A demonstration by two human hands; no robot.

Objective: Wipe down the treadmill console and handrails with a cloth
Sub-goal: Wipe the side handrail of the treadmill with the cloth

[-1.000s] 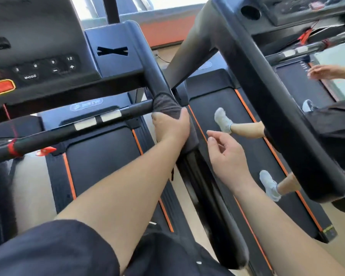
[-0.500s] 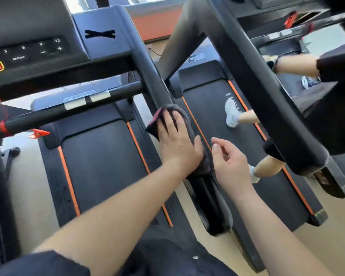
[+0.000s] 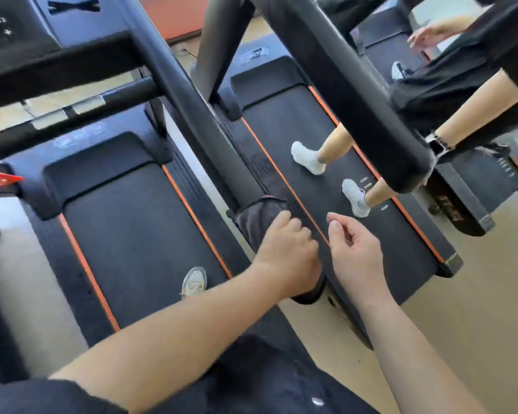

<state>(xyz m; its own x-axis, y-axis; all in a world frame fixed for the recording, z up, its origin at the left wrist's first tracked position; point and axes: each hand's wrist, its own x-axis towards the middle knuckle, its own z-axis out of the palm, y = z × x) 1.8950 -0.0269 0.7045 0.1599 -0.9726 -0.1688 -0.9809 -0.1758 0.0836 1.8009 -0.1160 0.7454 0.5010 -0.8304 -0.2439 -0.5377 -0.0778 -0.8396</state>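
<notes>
A black padded handrail (image 3: 192, 106) runs from the console (image 3: 9, 22) at the top left down toward me. A dark grey cloth (image 3: 257, 218) is wrapped around the rail's near end. My left hand (image 3: 287, 252) is closed over the cloth and rail there, hiding the rail's tip. Just to its right hovers my right hand (image 3: 353, 249), fingers loosely curled and apart, touching nothing. A thinner cross bar (image 3: 72, 115) with silver pads runs below the console.
My treadmill's belt (image 3: 126, 234) with orange edge lines lies below, my shoe (image 3: 194, 282) on it. On the neighbouring treadmill (image 3: 335, 162) to the right a person in white socks walks. That machine's thick handrail (image 3: 350, 85) crosses the upper right.
My left hand has slid the cloth down the handrail toward its near end. The right hand kept alongside it. The view tilted down, so the console has moved up out of frame.
</notes>
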